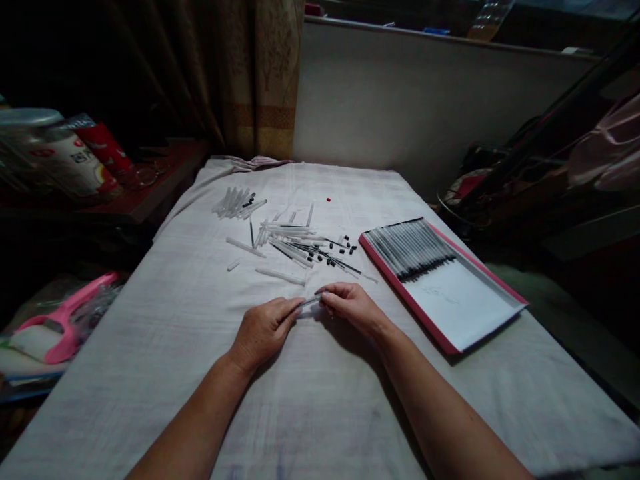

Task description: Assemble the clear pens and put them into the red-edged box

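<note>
The pen (311, 301) is a slim, pale greyish stick with a darker line showing through it; it lies nearly level, tilted up slightly toward the right, above the near half of the white cloth (280, 413), and its ends are hidden by fingers. The left hand (264, 331) pinches one end between thumb and bent forefinger, and the right hand (353, 305) has its thumb and fingertips closed on the other end, leaving only a short stretch bare between them. Just beyond the hands is a loose heap of clear tubes (295, 228), with thin black refills (345, 265) and small black caps (331, 263) scattered at its right side. A further bundle of tubes (235, 202) lies to the far left, and a single red cap (329, 199) sits apart behind the heap. Right of the hands, a shallow red-edged box (410, 301) bears a row of finished-looking pens (410, 247) along its far part. A large jar (55, 153) stands on the brown side table (150, 200).
</note>
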Available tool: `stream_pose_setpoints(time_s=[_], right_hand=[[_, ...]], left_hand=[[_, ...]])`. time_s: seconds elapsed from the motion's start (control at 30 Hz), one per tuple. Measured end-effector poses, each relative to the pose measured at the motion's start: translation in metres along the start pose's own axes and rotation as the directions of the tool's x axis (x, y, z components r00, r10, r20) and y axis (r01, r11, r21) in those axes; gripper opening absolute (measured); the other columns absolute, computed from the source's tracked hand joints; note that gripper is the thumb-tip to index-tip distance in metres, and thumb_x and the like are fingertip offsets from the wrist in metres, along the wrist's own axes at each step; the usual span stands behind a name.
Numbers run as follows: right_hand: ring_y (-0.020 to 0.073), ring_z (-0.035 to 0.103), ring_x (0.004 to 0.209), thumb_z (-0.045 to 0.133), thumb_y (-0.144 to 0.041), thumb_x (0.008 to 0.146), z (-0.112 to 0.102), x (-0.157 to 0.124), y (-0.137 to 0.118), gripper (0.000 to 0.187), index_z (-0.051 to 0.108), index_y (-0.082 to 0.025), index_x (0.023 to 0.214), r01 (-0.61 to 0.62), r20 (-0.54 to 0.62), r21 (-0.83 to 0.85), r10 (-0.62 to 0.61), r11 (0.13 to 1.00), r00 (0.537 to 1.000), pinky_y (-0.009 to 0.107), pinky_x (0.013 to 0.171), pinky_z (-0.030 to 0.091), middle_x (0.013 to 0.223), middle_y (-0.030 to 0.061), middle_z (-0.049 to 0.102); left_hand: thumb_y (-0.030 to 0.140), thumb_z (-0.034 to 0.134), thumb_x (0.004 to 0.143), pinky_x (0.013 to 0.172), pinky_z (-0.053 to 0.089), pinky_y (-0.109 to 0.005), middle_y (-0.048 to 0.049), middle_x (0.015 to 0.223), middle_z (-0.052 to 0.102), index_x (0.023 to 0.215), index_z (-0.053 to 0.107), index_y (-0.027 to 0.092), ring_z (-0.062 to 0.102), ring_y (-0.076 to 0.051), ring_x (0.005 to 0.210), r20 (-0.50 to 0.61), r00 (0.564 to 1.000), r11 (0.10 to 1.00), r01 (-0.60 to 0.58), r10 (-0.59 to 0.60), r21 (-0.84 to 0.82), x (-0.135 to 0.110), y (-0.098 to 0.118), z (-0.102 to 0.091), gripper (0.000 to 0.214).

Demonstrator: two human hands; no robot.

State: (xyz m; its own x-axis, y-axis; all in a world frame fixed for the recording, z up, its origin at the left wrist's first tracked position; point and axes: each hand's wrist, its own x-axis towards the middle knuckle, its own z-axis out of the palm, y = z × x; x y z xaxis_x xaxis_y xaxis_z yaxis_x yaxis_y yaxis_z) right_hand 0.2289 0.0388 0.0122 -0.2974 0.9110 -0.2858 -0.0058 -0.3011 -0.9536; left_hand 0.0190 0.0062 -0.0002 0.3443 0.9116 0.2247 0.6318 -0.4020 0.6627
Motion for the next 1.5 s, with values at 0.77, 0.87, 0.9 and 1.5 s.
stream_pose_setpoints(time_s=[0.77, 0.87, 0.9, 1.5], right_hand=[[0.0147, 0.062, 0.068, 0.066, -0.052, 0.073, -0.012, 0.011, -0.028, 0.035, 0.061, -0.02, 0.088, 0.317, -0.281, -0.044, -0.317, 0.947, 0.906, 0.023, 0.053, 0.044, 0.086, 0.0054, 0.07], [0.0161, 0.061, 0.067, 0.061, -0.052, 0.076, -0.07, 0.019, -0.057, 0.041, 0.063, -0.018, 0.098, 0.364, -0.446, -0.346, -0.493, 0.865, 0.747, 0.027, 0.057, 0.045, 0.083, 0.0062, 0.07], [0.0172, 0.062, 0.07, 0.06, -0.051, 0.077, -0.09, 0.022, -0.067, 0.041, 0.064, -0.017, 0.101, 0.335, -0.465, -0.461, -0.545, 0.822, 0.698, 0.029, 0.061, 0.046, 0.084, 0.0068, 0.07], [0.0247, 0.067, 0.092, 0.052, -0.041, 0.09, -0.139, 0.056, -0.078, 0.034, 0.071, -0.019, 0.108, -0.396, -0.365, -0.918, -0.42, 0.014, 0.831, 0.03, 0.071, 0.044, 0.104, 0.0125, 0.073]], left_hand=[[0.039, 0.062, 0.081, 0.074, 0.054, -0.027, -0.0039, 0.091, 0.074, 0.109, 0.071, 0.023, 0.068, -0.018, 0.077, -0.182, 0.966, 0.953, 0.13, -0.184, -0.274, 0.007, -0.006, 0.006, 0.033], [0.038, 0.061, 0.081, 0.068, 0.052, -0.025, -0.0024, 0.084, 0.072, 0.112, 0.07, 0.023, 0.064, -0.015, 0.066, -0.188, 0.96, 0.949, 0.152, -0.209, -0.276, 0.007, -0.006, 0.006, 0.035], [0.038, 0.061, 0.082, 0.069, 0.053, -0.025, -0.0026, 0.085, 0.072, 0.111, 0.07, 0.024, 0.065, -0.015, 0.067, -0.184, 0.961, 0.952, 0.152, -0.205, -0.265, 0.007, -0.006, 0.006, 0.034], [0.036, 0.053, 0.085, 0.084, 0.053, -0.03, -0.0058, 0.103, 0.074, 0.108, 0.071, 0.022, 0.069, -0.02, 0.091, -0.14, 0.972, 0.968, 0.159, -0.188, -0.196, 0.008, -0.008, 0.006, 0.033]])
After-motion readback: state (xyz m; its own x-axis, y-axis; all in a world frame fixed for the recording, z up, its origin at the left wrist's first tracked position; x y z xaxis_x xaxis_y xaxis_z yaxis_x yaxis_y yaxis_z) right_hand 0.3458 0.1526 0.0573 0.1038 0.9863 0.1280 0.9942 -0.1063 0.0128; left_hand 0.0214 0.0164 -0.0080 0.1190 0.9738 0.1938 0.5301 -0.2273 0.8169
